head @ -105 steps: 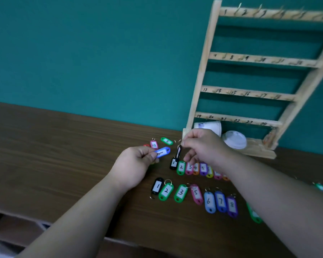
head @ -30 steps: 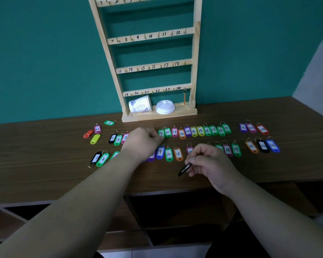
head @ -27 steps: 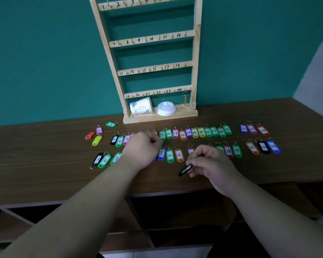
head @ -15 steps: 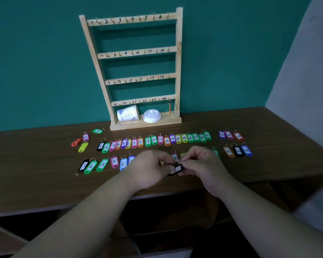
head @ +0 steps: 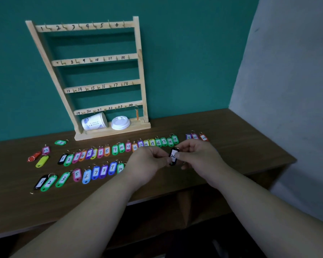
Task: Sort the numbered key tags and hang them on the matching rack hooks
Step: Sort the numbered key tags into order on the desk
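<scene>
Both hands — left hand (head: 149,162), right hand (head: 196,157) — pinch black tag (head: 173,155) upright.

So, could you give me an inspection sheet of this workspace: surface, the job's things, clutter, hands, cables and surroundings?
Surface: brown wooden table, tags spread on it.
Job's things: wooden rack with hooks numbered 1 to 24 stands against the wall; an orange tag hangs by hook 24; back row of tags and front row of tags lie on the table; black tag held above it.
Clutter: paper cup on its side and white lid on the rack's base.
Hands: left hand and right hand both pinch the black tag.
Cables: nothing seen.
Surroundings: teal wall behind, grey wall to the right.
</scene>
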